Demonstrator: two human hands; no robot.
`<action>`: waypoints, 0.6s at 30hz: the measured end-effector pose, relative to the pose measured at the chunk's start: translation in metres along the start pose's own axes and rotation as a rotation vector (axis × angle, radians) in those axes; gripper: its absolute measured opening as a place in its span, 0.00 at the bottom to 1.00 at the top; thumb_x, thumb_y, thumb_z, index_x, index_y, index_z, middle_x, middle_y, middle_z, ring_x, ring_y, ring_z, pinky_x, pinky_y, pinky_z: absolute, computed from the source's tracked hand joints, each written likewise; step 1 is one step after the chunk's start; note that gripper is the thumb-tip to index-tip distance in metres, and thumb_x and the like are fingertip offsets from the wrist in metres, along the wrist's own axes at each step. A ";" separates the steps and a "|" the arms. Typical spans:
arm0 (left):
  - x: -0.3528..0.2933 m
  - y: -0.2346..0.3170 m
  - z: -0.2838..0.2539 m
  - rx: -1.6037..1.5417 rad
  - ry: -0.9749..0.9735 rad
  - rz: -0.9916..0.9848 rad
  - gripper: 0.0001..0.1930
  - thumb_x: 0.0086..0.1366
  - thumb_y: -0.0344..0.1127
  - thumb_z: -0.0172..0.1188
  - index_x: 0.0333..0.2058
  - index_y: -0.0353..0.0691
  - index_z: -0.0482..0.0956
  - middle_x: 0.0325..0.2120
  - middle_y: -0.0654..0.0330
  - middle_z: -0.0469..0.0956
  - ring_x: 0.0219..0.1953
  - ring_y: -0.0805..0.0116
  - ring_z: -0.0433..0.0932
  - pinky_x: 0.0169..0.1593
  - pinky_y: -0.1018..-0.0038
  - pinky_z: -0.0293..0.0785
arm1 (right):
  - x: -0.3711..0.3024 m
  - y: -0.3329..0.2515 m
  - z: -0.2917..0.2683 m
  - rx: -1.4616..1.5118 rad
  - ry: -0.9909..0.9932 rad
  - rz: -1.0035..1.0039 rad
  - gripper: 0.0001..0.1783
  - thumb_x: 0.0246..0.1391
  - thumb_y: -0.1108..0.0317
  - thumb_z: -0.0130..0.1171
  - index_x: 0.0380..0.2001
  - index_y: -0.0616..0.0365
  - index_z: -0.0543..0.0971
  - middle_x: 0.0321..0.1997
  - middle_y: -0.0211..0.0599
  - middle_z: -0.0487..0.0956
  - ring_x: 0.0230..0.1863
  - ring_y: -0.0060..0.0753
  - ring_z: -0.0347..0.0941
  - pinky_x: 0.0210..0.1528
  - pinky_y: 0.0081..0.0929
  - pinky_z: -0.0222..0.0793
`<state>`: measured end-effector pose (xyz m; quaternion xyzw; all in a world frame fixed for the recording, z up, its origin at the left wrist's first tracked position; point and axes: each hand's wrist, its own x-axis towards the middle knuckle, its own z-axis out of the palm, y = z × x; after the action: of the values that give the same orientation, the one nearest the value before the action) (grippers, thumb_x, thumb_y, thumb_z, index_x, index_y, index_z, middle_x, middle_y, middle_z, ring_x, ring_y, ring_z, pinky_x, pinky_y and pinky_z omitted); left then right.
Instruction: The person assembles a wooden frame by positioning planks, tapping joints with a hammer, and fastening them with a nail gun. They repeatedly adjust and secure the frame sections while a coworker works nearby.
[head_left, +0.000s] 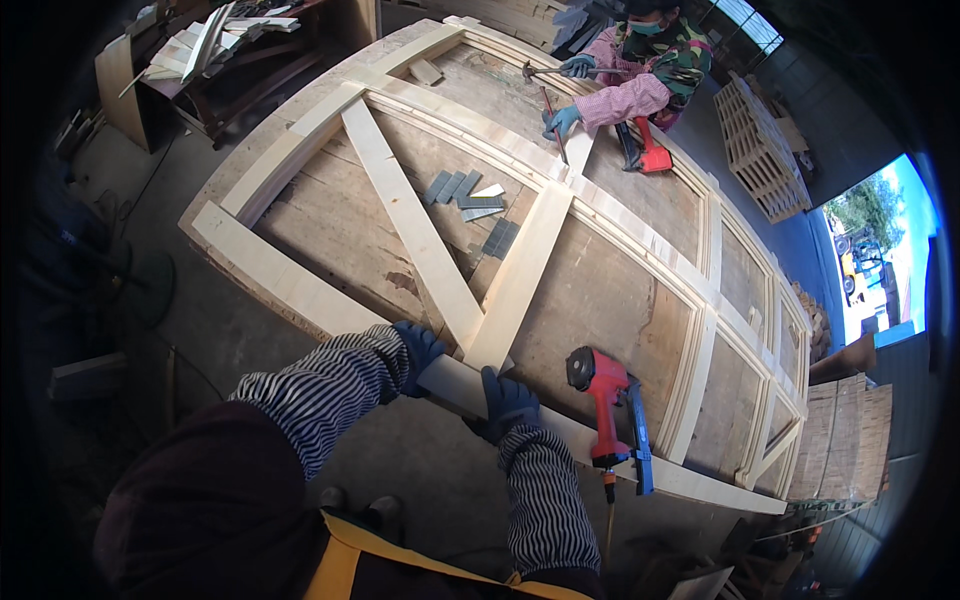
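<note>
My left hand (418, 355), in a dark blue glove, is curled over the near rail of a large pale wooden frame. My right hand (508, 402), gloved alike, grips the same near edge a little to the right. Between them lies a pale wooden board (452, 384), close to where a diagonal brace (410, 225) and a cross slat (525, 270) meet. Parts of my fingers are hidden behind the wood. Right of my right hand, a red nail gun (605, 400) with a blue magazine rests on the rail, its hose hanging down.
Strips of nails (478, 203) lie inside the frame. Across the worktable (330, 225), a co-worker (650, 75) in blue gloves holds a hammer (530, 72) and a thin red bar (549, 108) beside another red nail gun (654, 152). Scrap slats (205, 45) and pallets (760, 150) stand around.
</note>
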<state>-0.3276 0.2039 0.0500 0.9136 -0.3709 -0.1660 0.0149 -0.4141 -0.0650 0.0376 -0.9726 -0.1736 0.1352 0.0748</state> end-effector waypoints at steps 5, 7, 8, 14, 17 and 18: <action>0.000 0.001 -0.006 -0.014 -0.063 0.002 0.41 0.52 0.66 0.66 0.56 0.41 0.73 0.50 0.48 0.78 0.54 0.52 0.79 0.58 0.55 0.72 | -0.001 0.000 0.000 -0.015 0.021 -0.007 0.59 0.43 0.35 0.70 0.74 0.45 0.57 0.58 0.47 0.73 0.60 0.56 0.71 0.62 0.59 0.65; -0.001 0.002 -0.009 -0.011 -0.071 -0.001 0.41 0.52 0.65 0.66 0.56 0.41 0.73 0.50 0.48 0.78 0.53 0.51 0.79 0.59 0.55 0.72 | 0.000 -0.001 -0.001 -0.020 0.007 0.002 0.59 0.44 0.35 0.70 0.74 0.45 0.57 0.58 0.47 0.73 0.60 0.56 0.71 0.62 0.59 0.65; -0.001 0.002 -0.010 -0.008 -0.072 -0.003 0.41 0.52 0.65 0.66 0.56 0.40 0.73 0.50 0.47 0.78 0.53 0.51 0.79 0.59 0.56 0.72 | 0.000 -0.001 -0.002 -0.017 0.003 0.004 0.59 0.44 0.35 0.70 0.74 0.45 0.57 0.58 0.47 0.73 0.59 0.56 0.71 0.62 0.59 0.65; 0.000 0.002 -0.013 -0.032 -0.099 -0.008 0.40 0.53 0.65 0.66 0.56 0.40 0.73 0.51 0.47 0.78 0.54 0.51 0.79 0.60 0.55 0.71 | 0.000 0.000 0.000 -0.016 0.009 0.000 0.58 0.44 0.34 0.70 0.73 0.45 0.57 0.58 0.47 0.73 0.59 0.56 0.71 0.61 0.59 0.65; 0.000 0.003 -0.016 -0.034 -0.106 -0.009 0.40 0.54 0.65 0.65 0.56 0.40 0.73 0.51 0.47 0.78 0.54 0.51 0.79 0.60 0.55 0.71 | 0.000 0.000 0.000 -0.021 0.007 -0.003 0.58 0.44 0.34 0.70 0.74 0.45 0.56 0.58 0.47 0.73 0.59 0.56 0.71 0.61 0.59 0.65; -0.001 0.003 -0.014 -0.027 -0.078 -0.018 0.39 0.53 0.65 0.66 0.54 0.42 0.74 0.50 0.48 0.79 0.52 0.51 0.80 0.59 0.56 0.72 | 0.000 0.000 -0.001 -0.020 -0.002 -0.001 0.58 0.44 0.34 0.70 0.74 0.45 0.56 0.58 0.47 0.73 0.59 0.56 0.71 0.61 0.59 0.65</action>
<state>-0.3256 0.2009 0.0635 0.9095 -0.3605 -0.2065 0.0111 -0.4135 -0.0645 0.0386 -0.9731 -0.1757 0.1343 0.0651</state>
